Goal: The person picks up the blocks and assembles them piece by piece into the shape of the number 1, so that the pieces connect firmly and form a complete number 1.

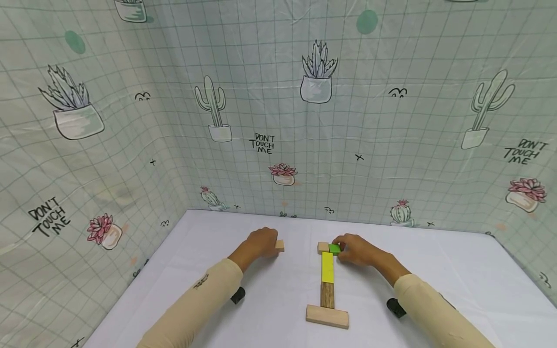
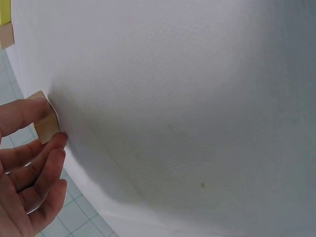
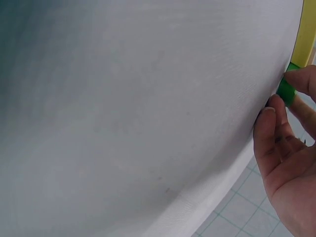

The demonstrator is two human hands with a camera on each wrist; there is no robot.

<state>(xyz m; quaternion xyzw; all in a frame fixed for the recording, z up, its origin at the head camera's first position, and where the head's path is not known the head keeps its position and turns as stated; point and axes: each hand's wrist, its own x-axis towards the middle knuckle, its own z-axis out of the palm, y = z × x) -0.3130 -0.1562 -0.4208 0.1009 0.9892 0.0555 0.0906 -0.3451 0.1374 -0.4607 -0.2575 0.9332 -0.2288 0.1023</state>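
My left hand pinches a small plain wooden block between thumb and fingers, low over the white table; the left wrist view shows the same wooden block by the thumb tip. With thumb and fingertips, my right hand pinches a small green block. That green block lies against another plain wooden block, at the far end of a yellow block. A dark brown block continues the line toward me, ending at a wide plain wooden block laid crosswise.
White cloth covers the table. Behind it hangs a grid-patterned curtain printed with potted plants. Under each forearm a dark wrist-worn piece shows, one by the left sleeve and one by the right sleeve.
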